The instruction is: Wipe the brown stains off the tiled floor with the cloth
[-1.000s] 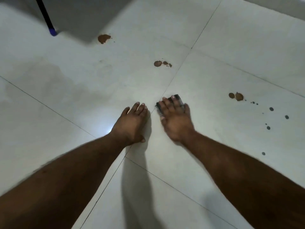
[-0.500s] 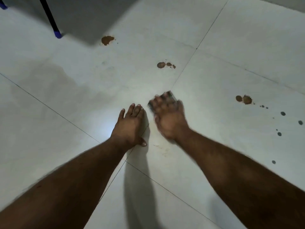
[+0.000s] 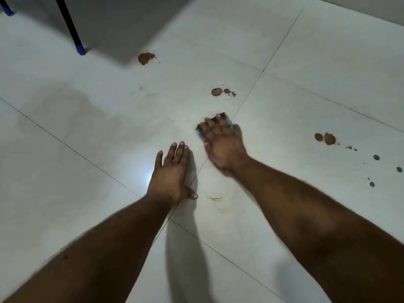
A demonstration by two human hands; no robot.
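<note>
Head view. The right hand (image 3: 224,142) lies palm-down on a small dark folded cloth (image 3: 223,117), fingers extended and pressing it flat against the pale glossy tiled floor (image 3: 306,106) — only the cloth's far edge and left corner show past the fingertips. The cloth sits just beside a dark grout line (image 3: 244,103), near the centre of the frame. The hand is slightly motion-blurred.

The left hand (image 3: 171,173) rests flat on the floor, fingers straight and together, thumb spread outward; it holds nothing.

Brown stains on the tiles:
- a round brown blot (image 3: 146,58) at the edge of a grey shadow, upper centre;
- a brown spot with smaller droplets (image 3: 222,92) beyond the cloth, apart from it;
- a pair of brown spots (image 3: 325,138) to the right, followed by a trail of small dark droplets (image 3: 376,157).

A faint brownish smear (image 3: 215,196) lies between the two forearms.

A black rod with a blue tip (image 3: 73,29) stands at upper left.

No writing, brand or label is legible.
</note>
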